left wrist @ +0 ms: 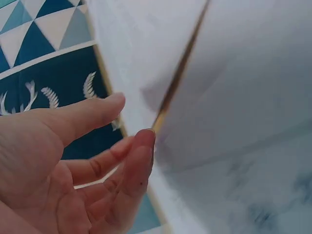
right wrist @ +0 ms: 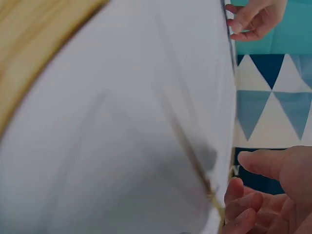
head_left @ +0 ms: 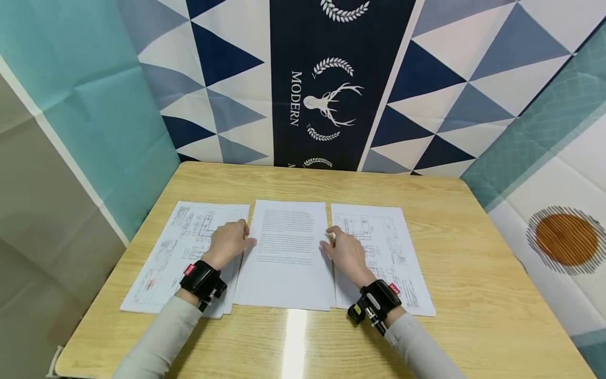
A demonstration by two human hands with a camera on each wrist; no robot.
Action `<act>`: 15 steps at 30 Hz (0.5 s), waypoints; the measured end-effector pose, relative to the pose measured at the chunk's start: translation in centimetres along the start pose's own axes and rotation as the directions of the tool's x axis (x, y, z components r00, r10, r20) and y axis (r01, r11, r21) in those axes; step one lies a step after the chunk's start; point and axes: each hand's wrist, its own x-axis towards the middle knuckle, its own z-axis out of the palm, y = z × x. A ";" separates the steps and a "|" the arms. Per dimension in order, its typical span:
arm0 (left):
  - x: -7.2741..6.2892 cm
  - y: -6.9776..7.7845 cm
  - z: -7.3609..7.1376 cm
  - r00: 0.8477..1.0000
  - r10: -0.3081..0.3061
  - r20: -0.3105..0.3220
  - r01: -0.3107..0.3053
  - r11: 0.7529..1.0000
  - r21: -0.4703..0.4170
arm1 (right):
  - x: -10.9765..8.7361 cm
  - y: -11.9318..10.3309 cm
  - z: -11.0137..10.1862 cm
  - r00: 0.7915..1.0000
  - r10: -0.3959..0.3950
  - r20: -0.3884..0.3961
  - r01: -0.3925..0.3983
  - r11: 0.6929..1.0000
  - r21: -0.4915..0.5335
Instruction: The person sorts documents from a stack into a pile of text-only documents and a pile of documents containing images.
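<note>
White rectangular text-printed paper sheet (head_left: 286, 281) lies at frame centre, long axis top-to-bottom, between equally near left hand (head_left: 228, 243) and right hand (head_left: 347, 256); thumbs and fingers part, gripping nothing.

Middle sheet (head_left: 284, 287): typed lines too sm. to read.
L. sheets (head_left: 161, 263): drawing part. hidden by my L. hand (head_left: 229, 242); print blurred in L. wrist view.
R. sheet (head_left: 402, 263): drawing part. hidden by my R. hand (head_left: 347, 252); labels illeg.
My sleeves (head_left: 161, 337): cut off, btm. edge, head view.
Patterned cloth (head_left: 303, 42): cut off, top edge, same view.
</note>
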 end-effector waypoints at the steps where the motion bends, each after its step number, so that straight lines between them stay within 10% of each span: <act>1: -0.2 -0.4 -0.5 1.000 0.010 -0.019 -0.011 1.000 -0.004 | 0.1 -0.5 0.1 1.000 -0.011 -0.002 0.011 1.000 0.002; 6: -1.7 -2.9 -4.4 0.987 0.022 -0.162 -0.028 0.999 -0.035 | 1.0 -4.4 0.5 0.996 -0.088 0.022 0.088 0.996 -0.007; 12: -4.0 -7.8 -9.3 0.976 -0.106 -0.192 0.108 0.994 -0.001 | 2.1 -9.9 2.3 0.975 -0.202 0.094 0.204 0.979 -0.016; 15: -4.0 -14.9 -7.8 0.967 -0.155 -0.201 0.168 0.984 0.050 | 2.3 -12.2 3.9 0.961 -0.219 0.167 0.224 0.975 -0.012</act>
